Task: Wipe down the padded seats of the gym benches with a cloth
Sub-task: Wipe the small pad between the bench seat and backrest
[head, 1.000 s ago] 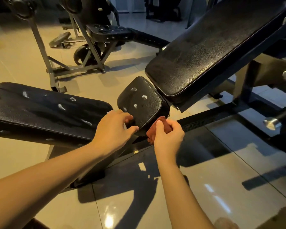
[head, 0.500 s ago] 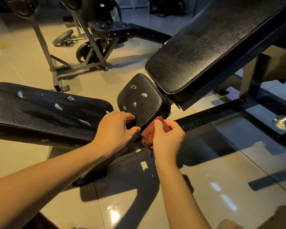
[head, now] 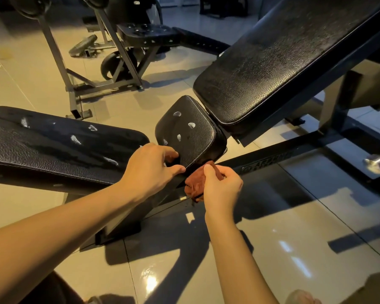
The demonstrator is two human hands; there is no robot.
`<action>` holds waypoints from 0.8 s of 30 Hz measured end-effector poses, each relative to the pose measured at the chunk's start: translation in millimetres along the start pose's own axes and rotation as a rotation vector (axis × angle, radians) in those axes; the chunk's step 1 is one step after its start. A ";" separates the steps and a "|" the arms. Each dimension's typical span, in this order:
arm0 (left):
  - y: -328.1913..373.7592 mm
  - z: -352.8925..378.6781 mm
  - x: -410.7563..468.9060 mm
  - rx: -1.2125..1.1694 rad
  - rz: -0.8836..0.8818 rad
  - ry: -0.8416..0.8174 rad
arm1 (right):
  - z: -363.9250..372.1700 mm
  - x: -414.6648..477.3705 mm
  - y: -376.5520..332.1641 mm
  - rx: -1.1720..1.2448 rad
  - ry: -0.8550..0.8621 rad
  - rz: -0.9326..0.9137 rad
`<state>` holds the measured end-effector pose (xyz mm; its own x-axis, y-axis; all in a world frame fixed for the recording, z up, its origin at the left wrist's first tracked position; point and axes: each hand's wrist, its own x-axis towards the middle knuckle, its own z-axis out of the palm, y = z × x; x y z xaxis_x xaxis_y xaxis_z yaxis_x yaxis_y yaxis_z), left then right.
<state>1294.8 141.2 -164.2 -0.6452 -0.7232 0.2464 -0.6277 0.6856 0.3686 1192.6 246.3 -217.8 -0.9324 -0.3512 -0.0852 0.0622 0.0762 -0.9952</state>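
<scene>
- Gripping the near left edge of the small black padded seat point(head: 189, 132), the left hand point(head: 149, 170) has its fingers curled over the top of the pad and its thumb lying along the stitched rim.
- The right hand point(head: 222, 187) pinches a rust-red crumpled cloth point(head: 193, 183), fingers and thumb closed round it.
- The cloth is bunched at the seat's near corner, just below the rim and between the two hands; whether it touches the padding cannot be told.
- Pale worn patches dot the seat's top.
- A long flat black bench pad point(head: 53, 145) lies just beside the seat on the left, scuffed likewise.
- A broad black inclined backrest pad point(head: 283, 62) rises from the seat's far right edge.
- A dark steel frame bar point(head: 283, 156) runs rightwards under the seat over the glossy tiled floor point(head: 272, 249).
</scene>
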 end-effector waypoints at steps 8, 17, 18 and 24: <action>-0.5 -2.4 6.1 -0.017 -0.004 -0.040 | -2.1 -4.5 1.3 -0.041 -0.040 0.010; -1.1 -3.6 7.8 0.016 0.039 -0.051 | 5.8 -9.4 0.4 -0.040 0.009 -0.086; -0.2 -4.6 7.3 0.017 0.041 -0.050 | 8.4 -13.5 6.6 -0.042 -0.007 -0.049; 4.2 -6.8 4.9 0.012 0.032 -0.051 | 11.2 -12.3 10.4 0.031 -0.016 0.033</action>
<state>1291.9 140.0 -155.3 -0.6861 -0.6960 0.2120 -0.6113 0.7094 0.3508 1208.8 241.0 -227.7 -0.9237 -0.3643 -0.1186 0.1042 0.0589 -0.9928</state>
